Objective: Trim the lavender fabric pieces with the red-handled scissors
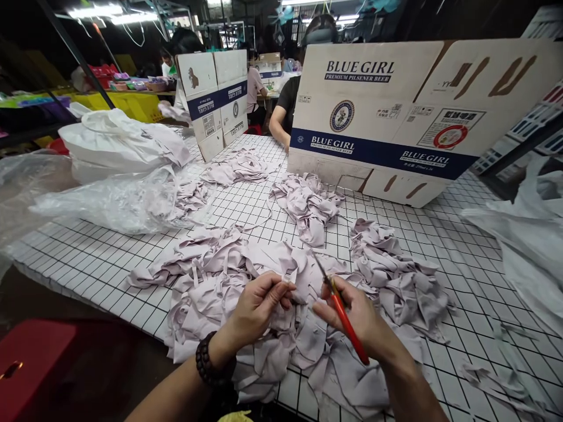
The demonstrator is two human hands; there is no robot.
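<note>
My left hand [257, 308] is closed in a pinch on a piece of pale lilac fabric [288, 271] lifted from the heap in front of me. My right hand [356, 316] grips red-handled thread snips [341, 308], whose dark blades point up and left toward that pinched fabric. Both hands hover over a large pile of lilac fabric pieces [220, 281] on the white gridded table [466, 258]. A dark bead bracelet sits on my left wrist.
More lilac piles [308, 202] lie further back and to the right [398, 281]. Blue Girl beer cartons [396, 117] stand as screens at the back. Clear plastic bags [114, 199] with white cloth are left, white fabric [532, 234] right. Another person [285, 105] sits behind.
</note>
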